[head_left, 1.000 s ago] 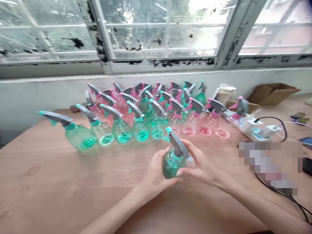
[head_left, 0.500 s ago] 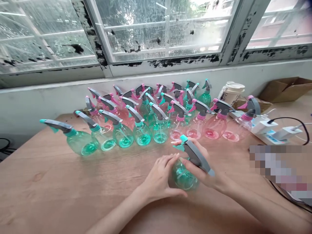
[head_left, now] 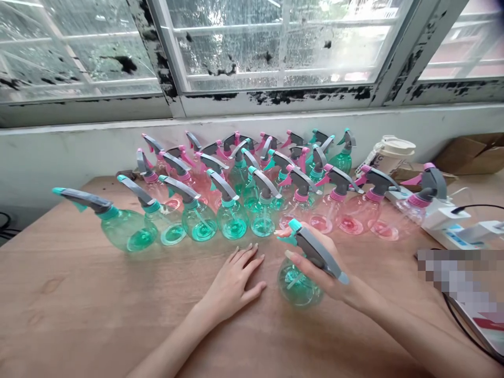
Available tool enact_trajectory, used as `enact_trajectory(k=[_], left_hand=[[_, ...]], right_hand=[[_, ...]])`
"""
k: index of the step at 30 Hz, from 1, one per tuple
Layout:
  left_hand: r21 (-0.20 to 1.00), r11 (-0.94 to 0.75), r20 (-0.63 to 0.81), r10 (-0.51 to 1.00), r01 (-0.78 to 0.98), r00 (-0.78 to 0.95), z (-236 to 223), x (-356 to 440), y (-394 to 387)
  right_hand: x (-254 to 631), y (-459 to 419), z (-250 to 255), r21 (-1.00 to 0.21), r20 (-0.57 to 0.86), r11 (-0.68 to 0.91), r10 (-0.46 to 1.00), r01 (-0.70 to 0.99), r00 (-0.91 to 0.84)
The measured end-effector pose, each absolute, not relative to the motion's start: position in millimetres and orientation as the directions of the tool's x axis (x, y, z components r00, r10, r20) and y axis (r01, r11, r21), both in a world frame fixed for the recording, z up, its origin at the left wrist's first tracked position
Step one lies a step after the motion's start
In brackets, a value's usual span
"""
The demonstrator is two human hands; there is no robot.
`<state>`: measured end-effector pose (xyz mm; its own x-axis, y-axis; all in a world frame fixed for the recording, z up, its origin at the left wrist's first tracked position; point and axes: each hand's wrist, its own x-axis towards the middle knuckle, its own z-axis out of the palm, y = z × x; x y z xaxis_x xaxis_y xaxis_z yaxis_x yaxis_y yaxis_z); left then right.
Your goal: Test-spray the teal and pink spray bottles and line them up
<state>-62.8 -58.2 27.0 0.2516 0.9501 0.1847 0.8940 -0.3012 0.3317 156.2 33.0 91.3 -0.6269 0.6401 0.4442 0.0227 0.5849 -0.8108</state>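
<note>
A green spray bottle (head_left: pixel 300 291) with a grey and teal trigger head stands nearest me on the wooden table (head_left: pixel 118 310). My right hand (head_left: pixel 325 262) is wrapped round its neck beneath the head, the thumb in front and the other fingers partly hidden behind. To the left of it, my left hand (head_left: pixel 232 283) lies flat on the table with the fingers spread, touching no bottle. Beyond both hands runs a front row of spray bottles: several green ones, such as the green bottle (head_left: pixel 233 223), on the left, and several pink ones, such as the pink bottle (head_left: pixel 356 212), on the right.
More pink and green spray bottles crowd behind the front row, towards the windowsill (head_left: pixel 118 123). At the right are a white lidded cup (head_left: pixel 389 155), a cardboard box (head_left: pixel 472 152), a power strip with plugs (head_left: pixel 452 231) and a blurred-out flat object (head_left: pixel 468 283) with a black cable.
My left hand has come off the green spray bottle and moved left, down onto the table. My right hand still holds the bottle in about the same place. The view has shifted slightly.
</note>
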Motion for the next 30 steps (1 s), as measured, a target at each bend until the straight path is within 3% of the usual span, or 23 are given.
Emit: enact_trajectory(k=[7, 18, 30], left_hand=[[0.333, -0.304, 0.192, 0.949, 0.893, 0.251, 24.0, -65.9, -56.8], [0.329, -0.303, 0.194, 0.949, 0.894, 0.250, 24.2, -64.6, -56.5], [0.332, -0.299, 0.196, 0.950, 0.895, 0.244, 23.6, -64.3, -56.3]], right_hand=[[155.9, 33.1, 99.9, -0.763, 0.493, 0.644, 0.627, 0.047, -0.603], [157.9, 27.2, 92.4, -0.844, 0.404, 0.533, 0.700, 0.055, -0.589], [158.9, 29.0, 77.5, -0.838, 0.429, 0.542, 0.723, 0.059, -0.541]])
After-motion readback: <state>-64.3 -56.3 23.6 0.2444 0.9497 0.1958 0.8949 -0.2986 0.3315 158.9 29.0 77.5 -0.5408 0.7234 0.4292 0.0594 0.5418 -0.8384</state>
